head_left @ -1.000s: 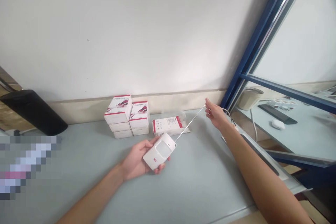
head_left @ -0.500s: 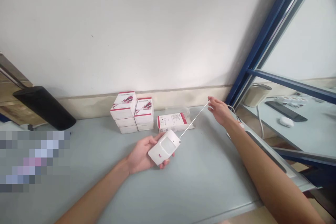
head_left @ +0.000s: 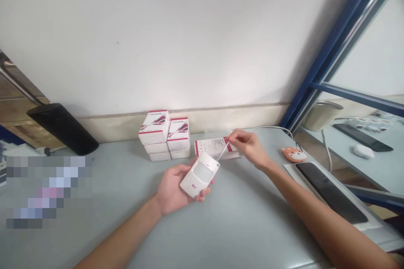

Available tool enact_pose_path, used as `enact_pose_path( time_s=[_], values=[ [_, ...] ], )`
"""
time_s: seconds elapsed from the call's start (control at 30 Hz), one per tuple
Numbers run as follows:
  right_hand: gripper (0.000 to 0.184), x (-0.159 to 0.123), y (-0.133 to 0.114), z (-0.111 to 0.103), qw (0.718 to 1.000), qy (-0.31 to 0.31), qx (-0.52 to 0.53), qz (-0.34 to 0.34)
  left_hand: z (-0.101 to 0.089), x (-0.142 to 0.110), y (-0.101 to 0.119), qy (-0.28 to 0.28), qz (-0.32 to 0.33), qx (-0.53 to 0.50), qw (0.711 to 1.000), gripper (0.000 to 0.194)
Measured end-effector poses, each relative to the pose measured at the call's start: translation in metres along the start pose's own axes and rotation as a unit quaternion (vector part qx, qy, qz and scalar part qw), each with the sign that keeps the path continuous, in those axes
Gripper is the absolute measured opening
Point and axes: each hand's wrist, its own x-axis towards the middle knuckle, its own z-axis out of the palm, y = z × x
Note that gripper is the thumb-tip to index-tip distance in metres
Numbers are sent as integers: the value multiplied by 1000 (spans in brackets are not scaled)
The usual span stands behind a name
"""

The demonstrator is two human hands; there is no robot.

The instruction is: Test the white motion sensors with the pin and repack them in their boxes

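A white motion detector (head_left: pixel 199 176) with a curved sensor window lies tilted in my left hand (head_left: pixel 176 189), whose fingers wrap round its sides and lower edge. From its upper right corner a thin metal telescopic antenna (head_left: pixel 224 151) sticks out, only a short length showing. My right hand (head_left: pixel 246 145) pinches the far end of that antenna between thumb and fingers. Just behind the detector lies a white and red box (head_left: pixel 211 146), partly covered by the detector and my right hand.
Stacked white and red boxes (head_left: pixel 154 128) stand by the wall, left of the lone box. A black cylindrical object (head_left: pixel 63 130) leans at the far left. On the right are an orange animal-faced case (head_left: pixel 294 154), a black slab-like object (head_left: pixel 331 191) and a blue-framed glass panel (head_left: pixel 347 96).
My right hand has come down and left towards the detector, and the antenna now shows much shorter. My left hand still holds the detector in nearly the same place. The view has shifted slightly.
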Motion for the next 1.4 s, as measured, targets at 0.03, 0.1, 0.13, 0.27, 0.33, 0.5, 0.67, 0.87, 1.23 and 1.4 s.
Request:
enact_pose_path(
  time_s=[0.03, 0.1, 0.13, 0.27, 0.33, 0.5, 0.67, 0.87, 1.23, 1.4],
  values=[
    [32, -4, -2, 6, 1000, -22, 2, -11, 0, 0, 0, -9, 2, -7, 1000, 47],
    [29, -11, -3, 19, 997, -66, 18, -32, -1, 0, 0, -23, 7, -17, 1000, 46],
    [28, -13, -2, 23, 995, -86, 28, -35, -2, 0, -1, -26, 10, -18, 999, 46],
    [28, -17, 5, 32, 988, -138, 61, -15, -5, 1, -4, -20, 14, -12, 1000, 47],
    [28, -17, 7, 33, 985, -157, 68, -14, -7, 1, -6, -12, 16, -11, 1000, 48],
    [32, -21, -5, 36, 970, -207, 131, -9, -8, 1, -9, -12, 11, -3, 1000, 50],
    [40, -6, -2, 13, 997, -70, -12, -19, 0, 3, -8, 0, 71, -51, 996, 46],
    [58, 25, 45, -35, 975, 32, -221, 17, 3, 3, -3, 54, 106, -69, 990, 42],
    [51, 27, 41, -45, 986, 150, -78, -2, 3, 0, -3, 50, 125, -47, 990, 42],
    [43, 19, 20, -42, 992, 118, -22, -33, 7, -2, -2, 32, 140, -41, 989, 43]
  ],
)
